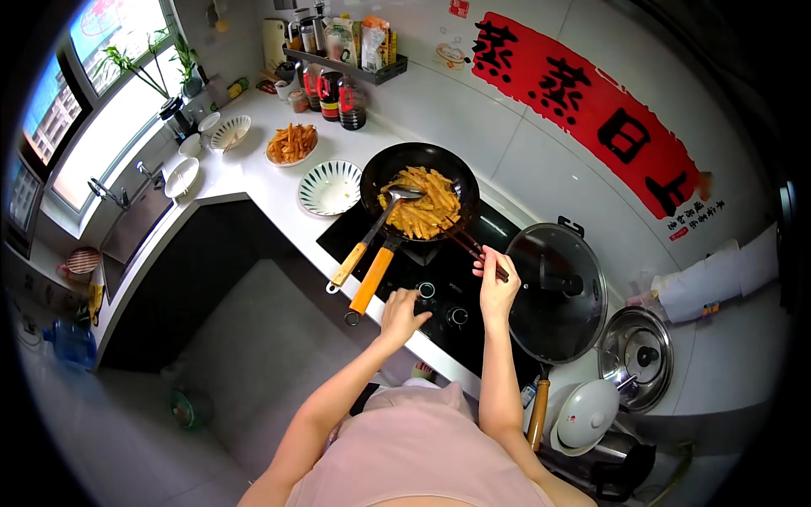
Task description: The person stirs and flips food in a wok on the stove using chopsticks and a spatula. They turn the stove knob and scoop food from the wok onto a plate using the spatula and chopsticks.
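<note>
My right hand (499, 291) is closed around a pair of dark chopsticks (464, 242), whose tips reach the golden battered strips (435, 203) in the black wok (461, 169). A metal spatula (368, 238) with a wooden handle rests across the wok, its blade on the food. The wok's own wooden handle (373, 279) points toward me, beside the spatula's. At the front of the black stove (448, 296), my left hand (403, 318) holds nothing; its thumb stands apart from its fingers, and the fingertips are close beside the left stove knob (426, 291).
Left of the wok stand a striped bowl (329, 188) and a plate of browned strips (292, 144). A large glass lid (553, 296) covers the stove's right side. Further right are a steel lid (635, 359) and a white lidded pot (589, 414). Bottles (351, 103) line the back wall.
</note>
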Demonstrator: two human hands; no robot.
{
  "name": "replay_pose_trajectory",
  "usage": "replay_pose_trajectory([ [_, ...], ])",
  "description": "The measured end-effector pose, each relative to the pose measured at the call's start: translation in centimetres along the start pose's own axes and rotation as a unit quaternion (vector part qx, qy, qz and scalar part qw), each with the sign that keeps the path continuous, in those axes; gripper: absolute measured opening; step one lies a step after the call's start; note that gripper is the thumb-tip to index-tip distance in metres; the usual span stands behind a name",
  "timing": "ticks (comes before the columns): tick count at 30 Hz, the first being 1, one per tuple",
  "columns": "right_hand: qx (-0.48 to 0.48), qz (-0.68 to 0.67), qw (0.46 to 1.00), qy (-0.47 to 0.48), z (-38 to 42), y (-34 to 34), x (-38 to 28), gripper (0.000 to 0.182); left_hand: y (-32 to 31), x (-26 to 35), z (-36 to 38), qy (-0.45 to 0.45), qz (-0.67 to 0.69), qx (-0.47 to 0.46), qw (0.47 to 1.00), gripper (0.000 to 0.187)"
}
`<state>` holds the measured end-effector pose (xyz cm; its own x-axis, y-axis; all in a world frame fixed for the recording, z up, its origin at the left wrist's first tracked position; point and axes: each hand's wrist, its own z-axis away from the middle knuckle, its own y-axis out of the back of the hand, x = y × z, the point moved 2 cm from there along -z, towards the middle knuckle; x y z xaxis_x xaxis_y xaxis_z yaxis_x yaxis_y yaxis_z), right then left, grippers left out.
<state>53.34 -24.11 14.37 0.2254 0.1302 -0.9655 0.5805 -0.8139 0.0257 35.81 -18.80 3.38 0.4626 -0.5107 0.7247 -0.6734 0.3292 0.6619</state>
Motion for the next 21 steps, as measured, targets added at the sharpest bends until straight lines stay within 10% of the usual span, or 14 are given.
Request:
replay_pose_trajectory([
  [21,-0.039,0.015,0.999,-0.011,-0.1,-0.1,-0.6,0.020,-5.7,-5.9,-2.9,-0.006,-0.011,0.033,0.999,0.046],
])
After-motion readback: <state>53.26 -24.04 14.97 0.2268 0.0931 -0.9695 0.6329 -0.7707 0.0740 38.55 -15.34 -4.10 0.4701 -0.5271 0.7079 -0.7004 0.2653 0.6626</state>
